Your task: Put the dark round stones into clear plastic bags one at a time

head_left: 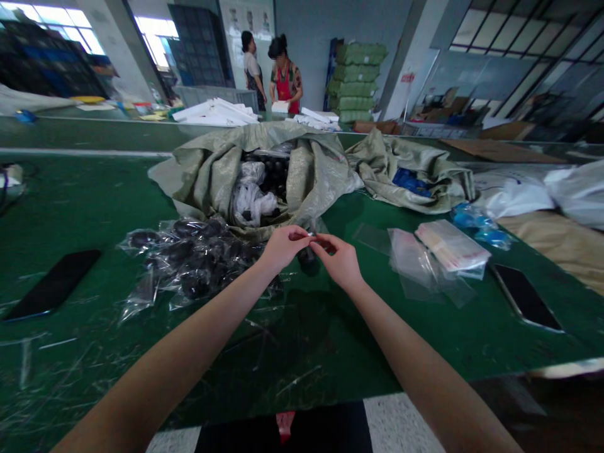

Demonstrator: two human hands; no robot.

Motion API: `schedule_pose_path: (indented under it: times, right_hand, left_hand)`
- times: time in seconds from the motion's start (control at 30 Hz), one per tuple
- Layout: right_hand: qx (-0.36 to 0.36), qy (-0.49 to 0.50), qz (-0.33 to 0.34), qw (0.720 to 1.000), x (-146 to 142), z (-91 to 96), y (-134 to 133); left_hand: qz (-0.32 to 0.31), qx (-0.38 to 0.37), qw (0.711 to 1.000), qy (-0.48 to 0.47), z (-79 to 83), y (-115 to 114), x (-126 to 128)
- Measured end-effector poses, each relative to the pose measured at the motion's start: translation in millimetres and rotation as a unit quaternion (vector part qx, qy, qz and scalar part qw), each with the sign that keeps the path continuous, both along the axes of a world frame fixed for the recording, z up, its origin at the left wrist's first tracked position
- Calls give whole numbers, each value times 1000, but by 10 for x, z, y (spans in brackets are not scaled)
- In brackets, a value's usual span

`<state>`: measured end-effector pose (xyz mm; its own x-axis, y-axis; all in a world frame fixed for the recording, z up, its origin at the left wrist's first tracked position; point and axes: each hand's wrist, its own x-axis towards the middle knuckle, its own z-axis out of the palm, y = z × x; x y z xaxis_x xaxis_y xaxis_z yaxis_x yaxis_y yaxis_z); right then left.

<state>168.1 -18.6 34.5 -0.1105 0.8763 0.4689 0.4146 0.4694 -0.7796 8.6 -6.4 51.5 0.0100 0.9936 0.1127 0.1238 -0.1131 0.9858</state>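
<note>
My left hand (282,247) and my right hand (340,258) meet over the middle of the table, both with fingers pinched at the top of a small clear plastic bag. A dark rounded object (307,259) hangs or rests just below the fingertips; whether it touches the table I cannot tell. Left of my hands lies a pile of black rounded items in clear bags (189,258). Right of them are several flat clear bags (410,258) and a thicker stack of bags (452,245). Behind my hands, an opened woven sack (321,170) holds black round items and crumpled plastic.
A black phone (54,283) lies at left and another phone (526,297) at right on the green table (302,352). A second woven sack (415,170) with blue contents stands behind, near blue wrapped items (481,223). Two people are in the background, beyond white pieces (217,113).
</note>
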Motion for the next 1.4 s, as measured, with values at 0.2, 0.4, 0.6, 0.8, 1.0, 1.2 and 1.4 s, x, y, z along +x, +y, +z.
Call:
schedule_pose_path:
  times: [0.2,0.4,0.6,0.8,1.0,1.2,1.4]
  right_hand:
    - [-27,71,-51,996,-59,125,116]
    - [46,-13,-121,992,-185,315,109]
    - [130,-88,-138,978,-222,597,16]
    - [177,-136,-111,968,-226,700,-49]
    - [154,-190,-23,969,-267,587,100]
    - [158,-229,-129,952,-330,502,164]
    - [123,-192,-125,966,-345,623,183]
  left_hand:
    - [45,69,996,28,75,-11,12]
    - [131,216,927,276,291,-111,27]
    - [175,284,849,409,470,-220,2]
    - [157,272,868,384,508,-265,-51]
    - [92,125,920,361,462,-33,-166]
    - [177,113,877,432,453,29,-240]
    - [141,134,896,399,648,-91,-297]
